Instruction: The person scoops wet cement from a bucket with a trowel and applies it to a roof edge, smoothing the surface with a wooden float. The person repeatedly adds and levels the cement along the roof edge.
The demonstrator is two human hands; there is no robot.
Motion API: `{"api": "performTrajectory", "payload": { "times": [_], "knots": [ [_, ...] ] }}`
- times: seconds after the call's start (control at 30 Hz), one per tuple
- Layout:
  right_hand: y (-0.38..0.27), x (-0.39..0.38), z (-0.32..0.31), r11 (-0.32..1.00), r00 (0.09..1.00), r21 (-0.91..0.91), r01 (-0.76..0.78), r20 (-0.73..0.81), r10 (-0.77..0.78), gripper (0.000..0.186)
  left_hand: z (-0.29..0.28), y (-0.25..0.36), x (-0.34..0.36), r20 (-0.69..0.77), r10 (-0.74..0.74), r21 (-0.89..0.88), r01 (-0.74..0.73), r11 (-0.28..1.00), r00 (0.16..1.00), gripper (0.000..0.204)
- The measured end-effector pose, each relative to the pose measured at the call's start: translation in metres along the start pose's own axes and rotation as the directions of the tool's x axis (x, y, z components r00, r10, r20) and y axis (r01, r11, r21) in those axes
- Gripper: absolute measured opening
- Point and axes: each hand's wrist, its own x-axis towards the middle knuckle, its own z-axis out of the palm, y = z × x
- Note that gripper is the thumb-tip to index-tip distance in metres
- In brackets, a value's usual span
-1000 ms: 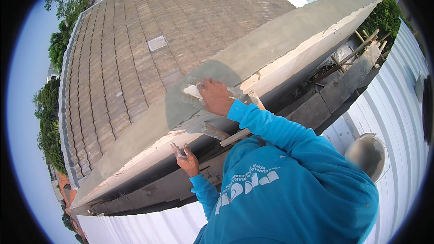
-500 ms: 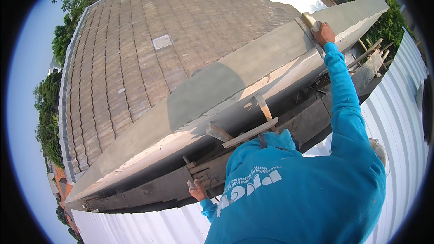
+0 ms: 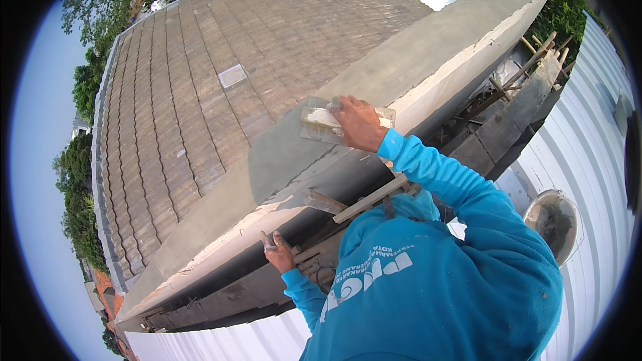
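A long plastering float with a pale handle lies on the smooth grey mortar along the top of the wall. My right hand is closed round it, and my right arm reaches up from the right. Lower left, my left hand is raised beside the wall's pale front edge, fingers stretched and apart, with nothing held. Whether it touches the edge I cannot tell. The shadow of my head and body darkens the mortar left of the float.
Beyond the wall rises a tiled roof. Wooden battens stick out below the wall near my chest. A bucket with grey residue stands on the white corrugated roofing at right. Scaffold poles and planks lie at the far right.
My right hand has brought the float left and nearer along the mortar, from the far right part of the wall. My left hand has risen slightly leftward. The bucket has come into fuller view.
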Motion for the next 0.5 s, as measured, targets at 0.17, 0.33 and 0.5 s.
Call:
{"api": "performTrajectory", "payload": {
  "times": [0.17,0.33,0.5],
  "knots": [
    [0.209,0.009,-0.090,0.813,0.825,-0.201,-0.546,-0.300,0.480,0.047,-0.015,0.025,-0.016,0.063,-0.201,0.077,0.196,0.977,0.977,0.066],
    [0.385,-0.028,-0.171,0.468,0.486,-0.171,-0.867,-0.500,0.717,0.047,-0.011,-0.016,-0.032,0.015,-0.103,0.136,0.100,0.986,0.995,0.066],
    [0.357,-0.057,-0.179,0.470,0.237,0.223,-0.854,-0.638,0.733,0.059,-0.017,0.047,-0.031,0.058,-0.259,0.054,0.256,0.965,0.964,0.067]
  ]
}}
